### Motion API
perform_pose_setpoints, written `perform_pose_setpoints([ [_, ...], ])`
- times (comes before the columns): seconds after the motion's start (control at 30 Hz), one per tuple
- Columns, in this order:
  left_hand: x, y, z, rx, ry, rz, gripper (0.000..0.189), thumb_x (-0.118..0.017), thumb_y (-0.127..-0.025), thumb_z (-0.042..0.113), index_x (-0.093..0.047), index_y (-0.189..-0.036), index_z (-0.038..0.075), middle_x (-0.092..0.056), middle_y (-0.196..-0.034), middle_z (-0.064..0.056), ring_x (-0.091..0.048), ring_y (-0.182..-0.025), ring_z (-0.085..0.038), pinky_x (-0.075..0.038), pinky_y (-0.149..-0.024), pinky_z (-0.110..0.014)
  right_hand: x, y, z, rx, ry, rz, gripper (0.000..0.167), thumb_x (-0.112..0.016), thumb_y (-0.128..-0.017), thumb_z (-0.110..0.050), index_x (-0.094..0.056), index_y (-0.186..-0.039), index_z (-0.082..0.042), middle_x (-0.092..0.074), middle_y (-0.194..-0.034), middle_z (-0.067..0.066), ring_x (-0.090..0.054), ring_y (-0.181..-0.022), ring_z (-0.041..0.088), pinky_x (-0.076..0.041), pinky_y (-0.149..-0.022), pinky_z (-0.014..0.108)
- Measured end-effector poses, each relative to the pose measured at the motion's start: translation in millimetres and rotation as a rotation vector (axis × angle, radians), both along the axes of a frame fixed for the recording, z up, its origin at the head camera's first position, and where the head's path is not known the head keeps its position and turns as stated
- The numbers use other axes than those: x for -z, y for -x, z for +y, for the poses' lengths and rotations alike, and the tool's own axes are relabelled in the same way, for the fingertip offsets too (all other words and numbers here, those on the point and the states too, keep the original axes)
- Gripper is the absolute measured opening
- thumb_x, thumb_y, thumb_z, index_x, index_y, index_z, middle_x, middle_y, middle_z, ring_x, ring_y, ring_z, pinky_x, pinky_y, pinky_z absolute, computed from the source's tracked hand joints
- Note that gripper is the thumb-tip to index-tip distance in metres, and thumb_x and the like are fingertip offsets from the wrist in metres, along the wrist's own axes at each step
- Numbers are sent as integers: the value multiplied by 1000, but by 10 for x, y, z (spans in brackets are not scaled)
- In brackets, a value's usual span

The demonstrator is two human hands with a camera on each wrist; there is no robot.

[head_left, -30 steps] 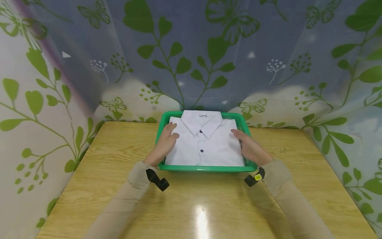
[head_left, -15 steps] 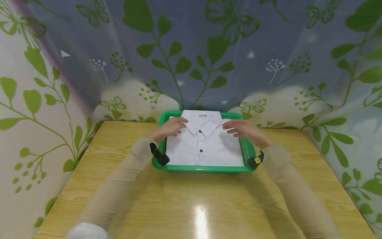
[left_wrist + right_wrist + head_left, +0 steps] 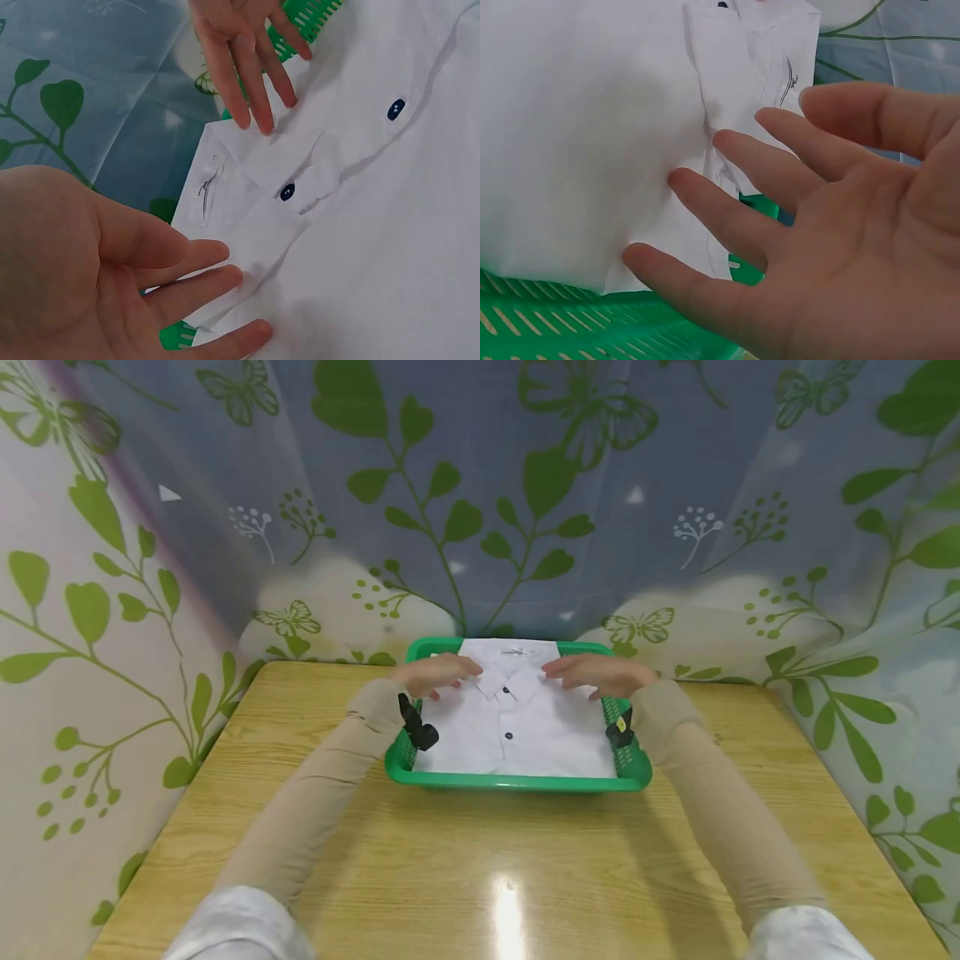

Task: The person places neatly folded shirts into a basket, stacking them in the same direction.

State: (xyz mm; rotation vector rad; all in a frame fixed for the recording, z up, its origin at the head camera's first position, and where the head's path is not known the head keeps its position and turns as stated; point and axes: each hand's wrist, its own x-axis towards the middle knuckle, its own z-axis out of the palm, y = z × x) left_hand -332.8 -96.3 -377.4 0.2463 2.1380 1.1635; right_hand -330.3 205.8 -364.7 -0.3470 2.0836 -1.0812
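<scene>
A folded white shirt [image 3: 465,735] with a collar and dark buttons lies face up in a green plastic basket [image 3: 517,782]. Over the left side of its collar is my left hand [image 3: 438,673], fingers spread and nearly straight. Opposite it, my right hand [image 3: 598,673] reaches over the right side of the collar with its fingers extended. In the right wrist view the right hand [image 3: 810,202] has its palm in sight and holds nothing. The left hand [image 3: 135,270] in the left wrist view is likewise bare. Whether the fingertips touch the cloth is hard to tell.
The basket stands on a wooden table [image 3: 420,877], close to a curtain [image 3: 480,527] printed with leaves and butterflies. More of this printed cloth hangs at the left and right sides. Black camera straps [image 3: 418,724] sit on the wrists.
Both hands have come off the shirt's sides and moved up and inward over the collar. Shirt and basket have stayed in place.
</scene>
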Motion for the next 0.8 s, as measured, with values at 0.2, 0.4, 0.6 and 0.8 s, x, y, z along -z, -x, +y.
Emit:
perform_pose_setpoints([
  [0.2,37,-13,24,14,19,3,50,-35,-107,26,-34,-154,12,-26,-161,-10,-21,-147,-33,-21,-113,-59,31,-2,32,-14,-40,-20,53,-37,-106,-12,-24,-158,-8,-14,-164,14,-10,-149,37,-10,-112,69],
  [0.4,-8,-74,-22,89,81,36,47,-31,-108,23,-35,-154,11,-20,-163,-11,-17,-148,-34,-25,-110,-63,1,-35,25,8,-95,-41,54,-35,-108,-24,-23,-158,-8,-15,-163,20,-11,-149,40,-15,-111,70],
  [0.6,23,-172,-130,120,81,71,49,-32,-108,27,-37,-152,7,-24,-161,-13,-20,-148,-34,-27,-111,-59,18,-130,31,-1,-123,-38,57,-35,-108,-30,-23,-157,-4,-16,-161,24,-13,-147,42,-18,-112,67],
  [0.8,36,-271,-235,104,37,95,49,-31,-109,27,-36,-152,4,-21,-162,-13,-20,-147,-35,-25,-113,-59,-18,-224,90,2,-93,23,55,-37,-107,-26,-26,-155,0,-18,-160,24,-16,-146,45,-19,-113,64],
])
